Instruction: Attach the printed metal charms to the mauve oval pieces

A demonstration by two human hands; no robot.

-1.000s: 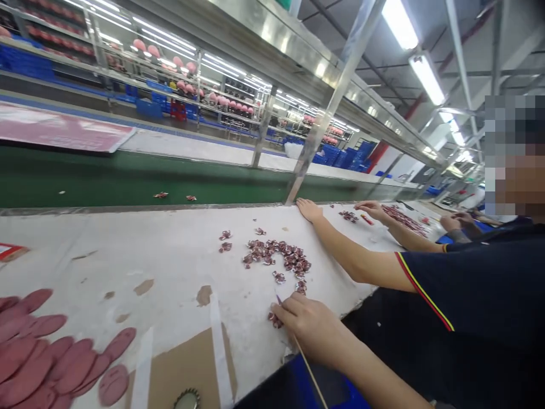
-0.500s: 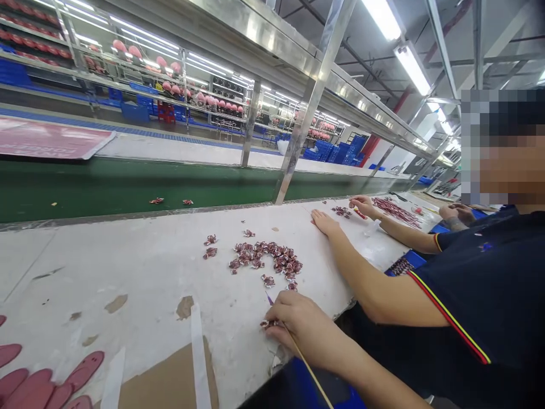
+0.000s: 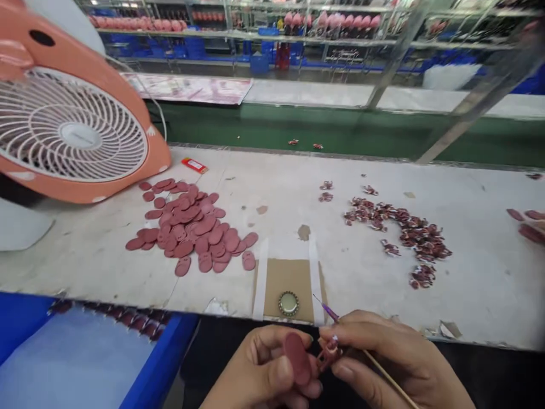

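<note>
On the white tabletop (image 3: 481, 301), the left hand (image 3: 259, 369) pinches a maroon disc (image 3: 298, 358); the right hand (image 3: 383, 352) grips a thin stick (image 3: 383, 378).

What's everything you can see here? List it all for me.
Desk fan: one, orange and white, left end of the bench.
Oval pieces: dozens, dark red, heaped on the bench.
Small crumpled pieces: dozens, dark red, scattered right of centre.
Bottle cap: one, gold, on taped brown card.
Packet: one, red, beside the fan.
Crate: one, blue, below the bench at left.
Conveyor belt: one, green, beyond the bench.
Left hand: one, holding an oval piece.
Right hand: one, pinching a small piece and wooden stick.
</note>
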